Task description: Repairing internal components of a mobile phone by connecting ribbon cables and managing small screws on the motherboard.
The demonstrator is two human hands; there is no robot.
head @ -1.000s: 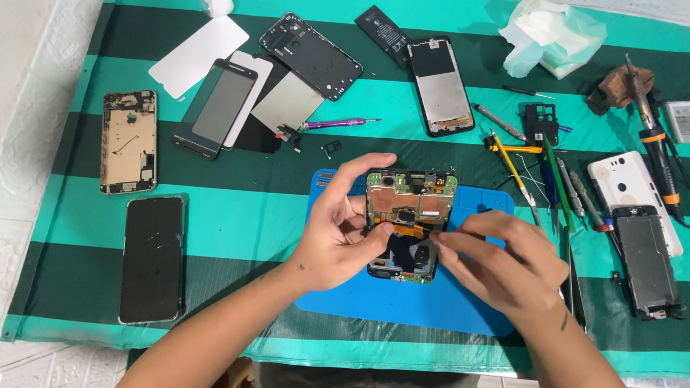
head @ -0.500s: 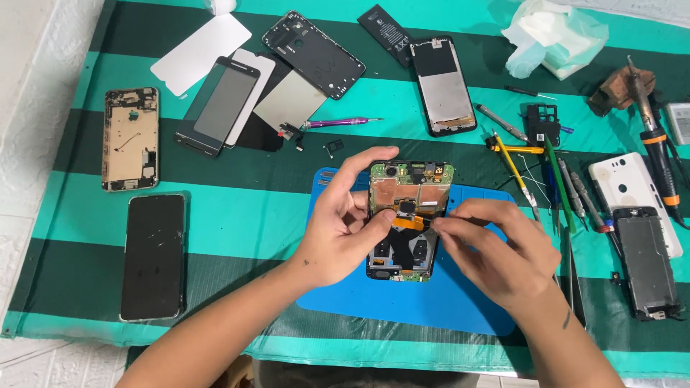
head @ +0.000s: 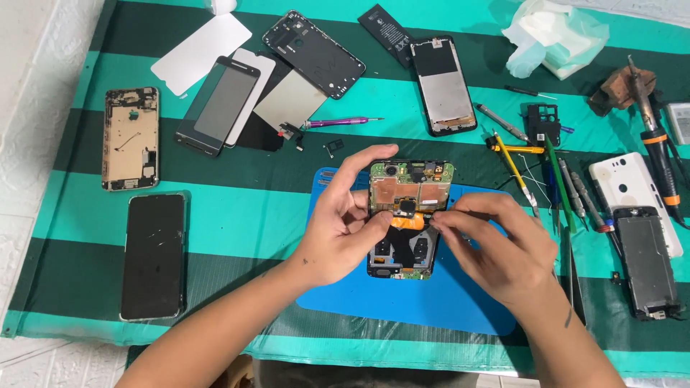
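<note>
An opened phone (head: 407,188) with a bare green circuit board lies over the blue work mat (head: 402,305). My left hand (head: 345,223) grips its left edge, thumb near the middle of the board and forefinger curled over the top corner. My right hand (head: 496,248) pinches at an orange flex strip (head: 411,222) across the middle of the board with thumb and forefinger. The lower part of the phone is partly hidden by both hands.
Phone parts lie around: a gold chassis (head: 131,138), a black phone (head: 152,256), screens (head: 219,106), a black frame (head: 314,53), another opened phone (head: 443,86) and a battery (head: 386,24). At right are tweezers and screwdrivers (head: 568,188), a soldering iron (head: 658,140) and a white phone (head: 636,195).
My right hand has moved up from the lower part of the phone to the orange strip at its middle. My left hand keeps its hold; the phone has shifted slightly.
</note>
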